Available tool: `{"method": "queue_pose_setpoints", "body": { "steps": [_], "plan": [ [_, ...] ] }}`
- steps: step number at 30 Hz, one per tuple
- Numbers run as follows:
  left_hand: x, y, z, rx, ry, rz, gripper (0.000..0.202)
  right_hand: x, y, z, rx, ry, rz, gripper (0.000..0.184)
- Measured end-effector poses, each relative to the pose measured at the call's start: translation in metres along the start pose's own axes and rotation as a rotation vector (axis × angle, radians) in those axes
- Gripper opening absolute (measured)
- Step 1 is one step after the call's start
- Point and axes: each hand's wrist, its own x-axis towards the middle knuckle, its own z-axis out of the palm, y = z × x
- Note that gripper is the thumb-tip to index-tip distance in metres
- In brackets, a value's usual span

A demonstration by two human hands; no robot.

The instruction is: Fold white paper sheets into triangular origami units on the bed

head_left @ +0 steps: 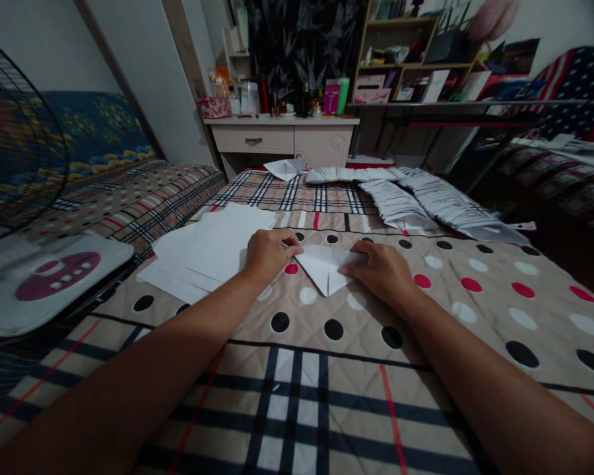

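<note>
Pinch grips held folded paper [323, 259] on/just above quilt [356, 389]: L hand [268, 254] at left corner, R hand [385, 269] at rt. side. Poss. risk: uneven pull or soft quilt might've skewed fold.

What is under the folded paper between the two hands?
The folded paper is over the dotted bedspread; white dots show near its lower tip, a red dot by its left end. The part directly beneath is covered and cannot be seen.

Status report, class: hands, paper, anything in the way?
Left hand, right hand: both holding folded paper. Tip toward wearer. Loose sheets beside left hand, not blocking.
</note>
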Motion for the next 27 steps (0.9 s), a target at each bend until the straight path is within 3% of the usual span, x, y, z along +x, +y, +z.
{"method": "queue_pose_setpoints", "body": {
  "steps": [8,10,13,18,21,24,27],
  "plan": [
    [0.0,0.0,0.001,0.028,0.03,-0.025,0.016,0.0,0.0,0.0,-0.007,0.007,-0.007,0.029],
    [0.001,0.0,0.003,-0.09,0.035,-0.066,0.017,0.0,0.0,0.0,0.002,0.013,-0.005,0.029],
    [0.003,0.001,0.006,-0.403,0.031,-0.229,0.021,0.0,0.002,0.001,0.081,0.023,0.011,0.026],
    [0.005,0.012,0.008,-0.71,0.013,-0.351,0.048,0.0,0.006,0.007,0.472,0.087,0.052,0.024],
    [0.0,0.025,0.008,-0.797,-0.096,-0.407,0.065,-0.002,0.001,0.01,0.778,0.149,0.128,0.027],
    [-0.007,0.038,0.011,-0.898,-0.22,-0.429,0.062,-0.005,-0.01,0.012,0.917,0.249,0.188,0.029],
    [-0.013,0.041,0.016,-0.871,-0.193,-0.417,0.046,-0.012,-0.022,0.012,1.014,0.273,0.184,0.03]
  ]
}}
